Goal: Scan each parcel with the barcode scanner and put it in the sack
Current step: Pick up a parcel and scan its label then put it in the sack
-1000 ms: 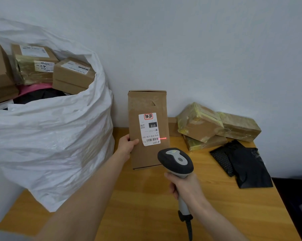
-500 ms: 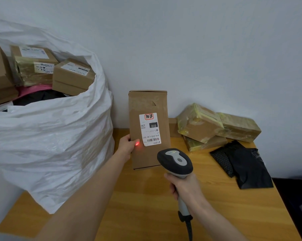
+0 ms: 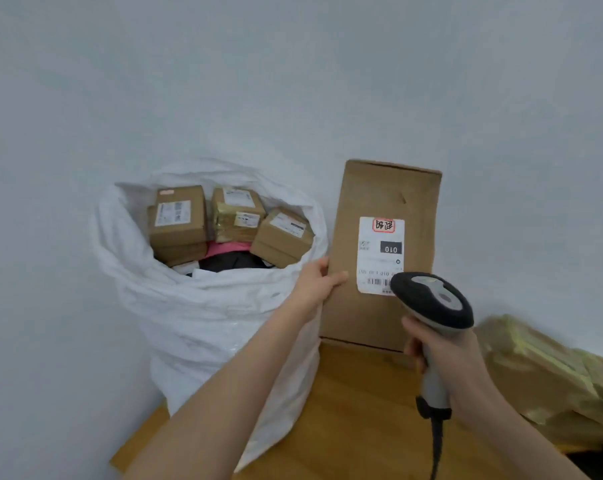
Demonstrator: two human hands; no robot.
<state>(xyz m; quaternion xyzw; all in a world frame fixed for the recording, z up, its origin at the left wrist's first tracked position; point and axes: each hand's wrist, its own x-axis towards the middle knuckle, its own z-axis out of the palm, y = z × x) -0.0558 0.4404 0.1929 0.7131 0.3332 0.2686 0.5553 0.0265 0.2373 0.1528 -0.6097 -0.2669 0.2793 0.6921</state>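
Observation:
A tall brown cardboard parcel [image 3: 373, 202] with a white label stands upright, its lower edge just above the wooden table [image 3: 355, 403]. My left hand [image 3: 315, 282] grips its left edge. My right hand [image 3: 442, 351] holds the black and grey barcode scanner [image 3: 431, 299], whose head covers the lower right of the label. The white sack [image 3: 203, 317] stands at the left, open at the top, with several brown boxes [image 3: 179, 216] and pink and black items inside.
Parcels wrapped in yellowish tape [image 3: 542, 372] lie on the table at the right, blurred. A cable runs down from the scanner's handle. A pale wall stands close behind everything. The sack leans against the table's left end.
The view has swung left and up, so the sack now sits near the middle. The parcel has risen off the table and nearer the sack. The scanner's red light no longer shows.

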